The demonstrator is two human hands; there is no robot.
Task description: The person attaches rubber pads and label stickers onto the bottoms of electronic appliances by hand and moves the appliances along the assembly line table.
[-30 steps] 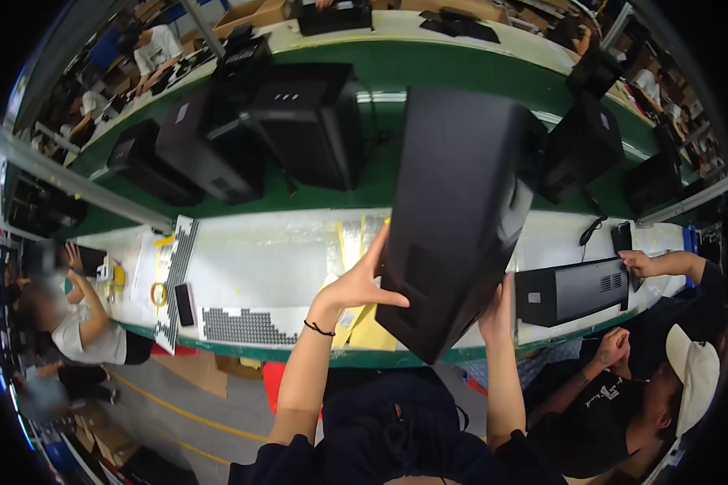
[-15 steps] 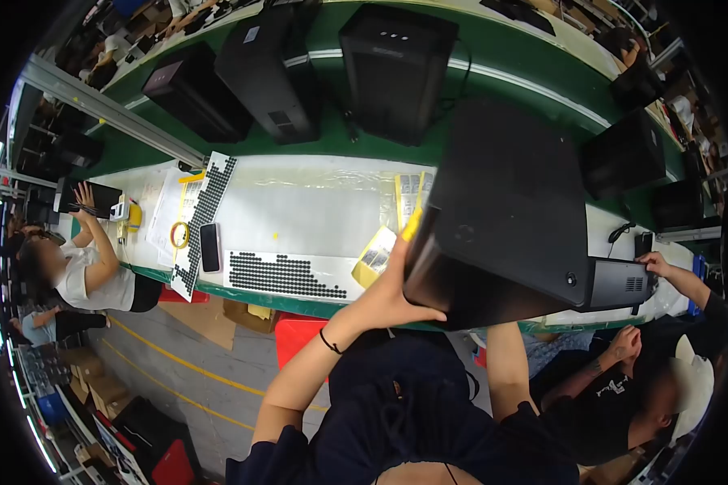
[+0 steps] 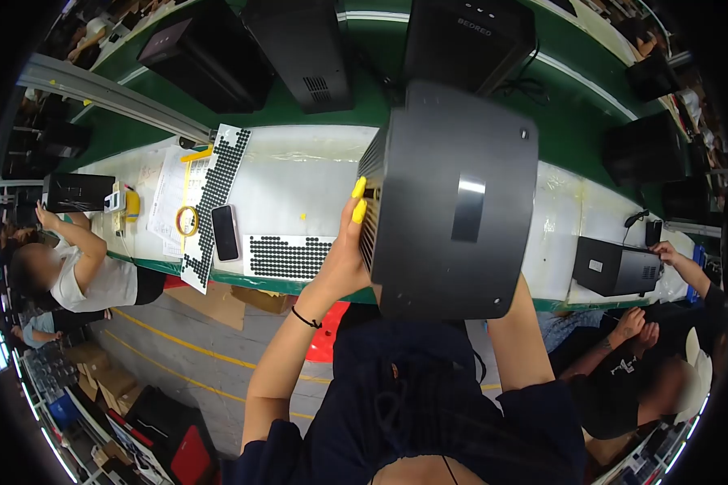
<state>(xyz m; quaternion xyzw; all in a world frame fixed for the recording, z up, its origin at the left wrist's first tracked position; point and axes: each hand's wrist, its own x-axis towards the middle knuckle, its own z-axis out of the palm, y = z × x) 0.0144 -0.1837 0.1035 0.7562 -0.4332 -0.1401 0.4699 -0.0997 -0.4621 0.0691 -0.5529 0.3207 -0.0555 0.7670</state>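
Note:
A large black box-shaped appliance (image 3: 429, 250) is held up above the table's front edge, its broad face with a dark rectangular label (image 3: 468, 210) towards me. My left hand (image 3: 346, 263) grips its left side, beside a slotted vent (image 3: 370, 234). Yellow covers show on two fingertips of that hand. My right forearm (image 3: 522, 335) runs up behind the appliance's lower right edge; the right hand itself is hidden. To the left of my left hand lies a white sheet of round black stickers (image 3: 287, 257).
A phone (image 3: 226, 233), a long sticker sheet (image 3: 218, 190) and a tape roll (image 3: 187, 221) lie left. Similar black appliances (image 3: 469, 48) stand along the back. Co-workers work at both sides, the right one touching a black unit (image 3: 615, 267).
The appliance has turned, so a different face with the dark label and a vented side now show. It has shifted left, and the yellow-edged sheets behind it are now hidden.

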